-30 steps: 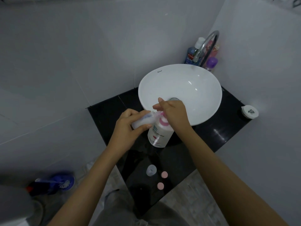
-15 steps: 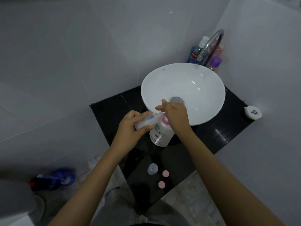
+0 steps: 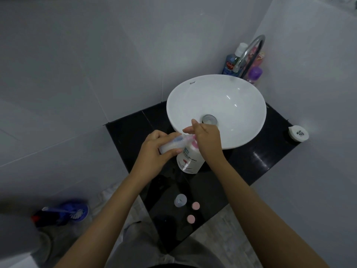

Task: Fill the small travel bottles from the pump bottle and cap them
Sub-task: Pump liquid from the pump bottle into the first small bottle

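Observation:
A white pump bottle [image 3: 189, 159] with a pink pump head stands on the black counter [image 3: 249, 163] in front of the basin. My right hand [image 3: 207, 139] lies flat on the pump head, fingers straight, pressing it. My left hand [image 3: 154, 151] grips a small clear travel bottle [image 3: 171, 145], tilted on its side with its mouth at the pump's nozzle. A second clear travel bottle [image 3: 180, 200] stands uncapped near the counter's front edge. Two pink caps [image 3: 195, 205] [image 3: 190, 218] lie beside it.
A white round basin [image 3: 216, 97] fills the counter's back. Behind it are a curved chrome tap [image 3: 249, 49] and several toiletry bottles [image 3: 231, 62]. A small white dish [image 3: 298, 133] sits at the counter's right corner. A blue brush [image 3: 73, 210] lies on the floor at left.
Both hands keep their hold at the pump bottle; the view has shifted slightly, and the basin's drain now shows past my right hand.

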A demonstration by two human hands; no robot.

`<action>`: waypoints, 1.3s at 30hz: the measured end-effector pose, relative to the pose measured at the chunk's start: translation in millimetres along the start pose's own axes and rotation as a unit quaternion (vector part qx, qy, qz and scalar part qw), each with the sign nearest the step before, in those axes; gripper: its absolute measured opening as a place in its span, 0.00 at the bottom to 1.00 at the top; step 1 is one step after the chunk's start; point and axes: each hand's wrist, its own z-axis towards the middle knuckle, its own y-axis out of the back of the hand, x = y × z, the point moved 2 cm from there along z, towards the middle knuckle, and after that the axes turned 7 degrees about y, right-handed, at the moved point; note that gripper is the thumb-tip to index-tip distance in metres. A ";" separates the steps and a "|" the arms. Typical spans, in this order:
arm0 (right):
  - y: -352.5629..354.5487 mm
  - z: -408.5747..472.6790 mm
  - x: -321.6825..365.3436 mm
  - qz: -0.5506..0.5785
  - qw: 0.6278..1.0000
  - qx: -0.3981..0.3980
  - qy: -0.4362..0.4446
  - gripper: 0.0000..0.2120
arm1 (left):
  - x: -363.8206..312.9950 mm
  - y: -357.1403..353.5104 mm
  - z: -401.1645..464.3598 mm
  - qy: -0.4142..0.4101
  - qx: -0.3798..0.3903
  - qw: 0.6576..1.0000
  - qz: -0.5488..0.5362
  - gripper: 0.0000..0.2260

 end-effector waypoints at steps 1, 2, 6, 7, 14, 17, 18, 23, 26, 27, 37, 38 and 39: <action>2.2 1.4 3.0 0.003 1.000 0.001 0.000 0.18 | -2.5 1.1 -0.8 -0.002 0.001 1.000 -0.006 0.18; 4.3 2.8 6.9 0.011 1.000 0.001 0.002 0.17 | -4.4 2.8 -0.8 -0.004 0.000 1.000 -0.010 0.18; 7.6 -0.1 13.5 0.055 0.998 -0.015 0.020 0.17 | -7.7 7.3 2.2 -0.005 -0.001 1.000 -0.006 0.18; 7.6 -2.6 13.8 0.062 0.998 -0.018 0.027 0.17 | -7.5 7.1 3.1 -0.002 0.002 1.000 -0.008 0.18; -1.3 -10.2 2.9 0.058 0.998 -0.010 0.014 0.20 | 1.4 1.7 2.9 0.009 0.015 1.000 0.006 0.18; 2.2 -8.6 6.5 0.033 0.999 -0.010 0.029 0.17 | 0.2 1.8 1.4 0.012 0.016 1.000 0.001 0.18; 5.1 -6.1 9.3 0.040 0.999 0.000 0.018 0.16 | -1.5 2.8 0.8 0.012 0.018 1.000 -0.004 0.18; 10.4 -1.6 15.2 0.065 0.998 0.008 0.024 0.16 | -9.6 9.9 1.7 -0.005 0.016 1.000 -0.005 0.19; 6.0 -6.1 12.2 0.060 0.997 -0.017 0.035 0.18 | -7.8 7.5 3.0 0.007 0.016 1.000 -0.013 0.18; 4.8 -6.9 10.5 0.052 0.998 -0.022 0.036 0.18 | -6.3 6.1 3.4 0.011 0.017 1.000 -0.007 0.18; 10.8 -1.5 18.6 0.046 0.999 0.017 0.010 0.16 | -11.4 10.4 3.6 0.003 0.026 1.000 -0.017 0.19; 11.4 -1.5 20.0 0.048 0.999 0.013 0.012 0.16 | -11.8 11.1 4.2 0.000 0.023 1.000 -0.015 0.19; 10.8 -2.7 20.1 0.052 0.998 0.006 0.016 0.16 | -12.0 11.6 4.8 -0.001 0.021 1.000 -0.014 0.19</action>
